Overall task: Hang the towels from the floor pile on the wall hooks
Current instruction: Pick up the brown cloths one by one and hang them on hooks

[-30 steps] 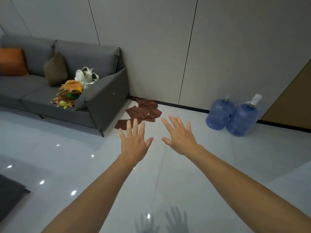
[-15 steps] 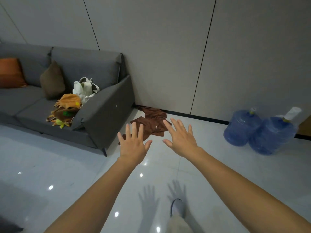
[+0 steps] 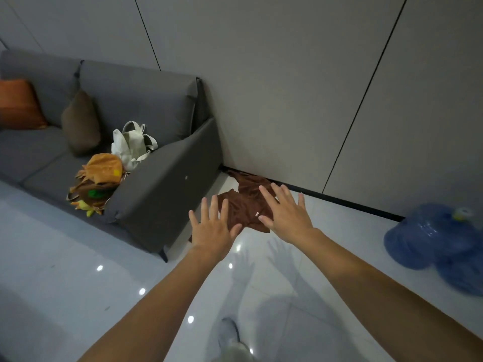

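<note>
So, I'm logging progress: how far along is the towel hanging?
Done: nothing visible; the brown towels lie piled on the floor beside the sofa. In hand: nothing; left hand and right hand are open, stretched toward the pile. Left: hanging every towel; no hooks in view.

Grey sofa (image 3: 156, 178), glossy white floor (image 3: 52, 296)

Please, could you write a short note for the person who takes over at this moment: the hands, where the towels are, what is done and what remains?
Left hand: open, fingers spread, holds nothing.
Right hand: open, fingers spread, holds nothing.
Towels: a brown pile on the floor against the wall, beside the end of the sofa. Both hands are stretched out toward it.
Done: no towel picked up yet.
Left: pick up a towel, find the hooks (none in view), hang each towel.
</note>
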Tool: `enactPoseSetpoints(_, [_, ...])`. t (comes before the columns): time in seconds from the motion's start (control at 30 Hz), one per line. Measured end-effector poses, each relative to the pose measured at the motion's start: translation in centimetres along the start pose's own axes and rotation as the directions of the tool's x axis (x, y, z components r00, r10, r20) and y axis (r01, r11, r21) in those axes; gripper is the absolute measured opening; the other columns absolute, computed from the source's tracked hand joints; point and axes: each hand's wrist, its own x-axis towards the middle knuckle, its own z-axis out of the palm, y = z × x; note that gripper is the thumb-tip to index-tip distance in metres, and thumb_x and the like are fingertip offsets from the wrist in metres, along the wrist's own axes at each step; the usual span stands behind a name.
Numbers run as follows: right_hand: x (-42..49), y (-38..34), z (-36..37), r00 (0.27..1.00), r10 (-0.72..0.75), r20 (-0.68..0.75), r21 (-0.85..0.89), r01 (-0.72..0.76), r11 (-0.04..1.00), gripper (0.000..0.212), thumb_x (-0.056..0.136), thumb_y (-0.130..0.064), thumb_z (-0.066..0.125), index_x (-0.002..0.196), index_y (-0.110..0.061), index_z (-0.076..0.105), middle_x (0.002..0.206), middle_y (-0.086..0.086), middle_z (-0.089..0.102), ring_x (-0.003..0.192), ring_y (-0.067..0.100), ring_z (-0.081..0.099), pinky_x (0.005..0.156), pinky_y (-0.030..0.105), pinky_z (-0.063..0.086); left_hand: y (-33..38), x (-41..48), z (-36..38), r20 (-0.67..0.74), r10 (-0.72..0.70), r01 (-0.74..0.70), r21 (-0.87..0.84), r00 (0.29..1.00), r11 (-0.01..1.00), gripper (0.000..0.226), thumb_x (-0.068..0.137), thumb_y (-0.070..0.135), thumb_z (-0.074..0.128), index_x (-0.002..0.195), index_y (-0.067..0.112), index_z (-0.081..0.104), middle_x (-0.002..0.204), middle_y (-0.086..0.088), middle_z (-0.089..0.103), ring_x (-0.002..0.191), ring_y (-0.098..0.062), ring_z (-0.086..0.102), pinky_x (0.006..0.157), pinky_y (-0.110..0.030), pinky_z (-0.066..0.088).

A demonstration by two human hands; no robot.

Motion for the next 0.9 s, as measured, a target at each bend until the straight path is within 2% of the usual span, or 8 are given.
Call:
enactPoseSetpoints(0.3, [18.0,3.2,2.9,0.998,0.006,0.061,-0.078,-0.001,0.997,0.075,0.096,-0.058,0.037,0.153,-0.032,-0.003,0.162,0.003,0.003,0.149,0.026,0.002,0.115,0.058,0.01,-2.4,18.3,3.8,0.068,-0.006,0.009,-0.045,0.998,0.999,0.075,0.094,0.066,0.014,0.155,0.023,0.003,0.163,-0.007,-0.002,0.149,-0.034,-0.003,0.118,-0.058,0.008])
enactPoseSetpoints(0.57, [32.3,6.1,9.3,0.982,-0.044,0.182,-0.028,0.05,0.998,0.074,0.096,-0.055,0.04,0.154,-0.031,-0.001,0.162,0.003,0.003,0.149,0.024,0.0,0.116,0.057,0.007,-3.5,31.4,10.6,0.204,0.003,0.0,-0.016,0.979,1.0,0.074,0.096,0.064,0.012,0.155,0.021,-0.001,0.163,-0.009,-0.002,0.149,-0.035,-0.003,0.117,-0.058,0.012])
enactPoseSetpoints(0.63, [35.2,7.4,12.5,0.972,-0.067,0.227,-0.015,0.072,0.997,0.074,0.096,-0.055,0.04,0.153,-0.032,-0.002,0.162,0.002,0.003,0.149,0.024,0.0,0.116,0.056,0.007,-2.9,34.0,14.1,0.272,-0.025,0.039,-0.046,0.962,0.998,0.075,0.095,0.066,0.012,0.155,0.022,-0.002,0.163,-0.008,-0.004,0.149,-0.035,-0.004,0.117,-0.058,0.009])
enactPoseSetpoints(0.73, [38.5,9.3,17.7,0.963,-0.091,0.253,-0.001,0.095,0.996,0.075,0.096,-0.055,0.04,0.153,-0.032,-0.003,0.162,0.002,0.002,0.149,0.025,0.0,0.117,0.056,0.008,-2.2,36.8,19.4,0.299,-0.075,0.098,-0.062,0.951,0.993,0.075,0.094,0.067,0.013,0.155,0.023,0.001,0.163,-0.007,-0.001,0.149,-0.035,-0.002,0.118,-0.056,0.01])
enactPoseSetpoints(0.9, [44.5,14.5,34.3,0.946,-0.151,0.287,0.017,0.153,0.988,0.077,0.096,-0.055,0.042,0.153,-0.033,-0.005,0.162,0.002,0.006,0.149,0.024,0.003,0.117,0.058,0.01,0.0,42.5,35.7,0.395,-0.194,0.244,-0.08,0.898,0.967,0.074,0.095,0.066,0.019,0.154,0.023,0.006,0.162,-0.007,0.006,0.149,-0.033,0.005,0.117,-0.054,0.017])
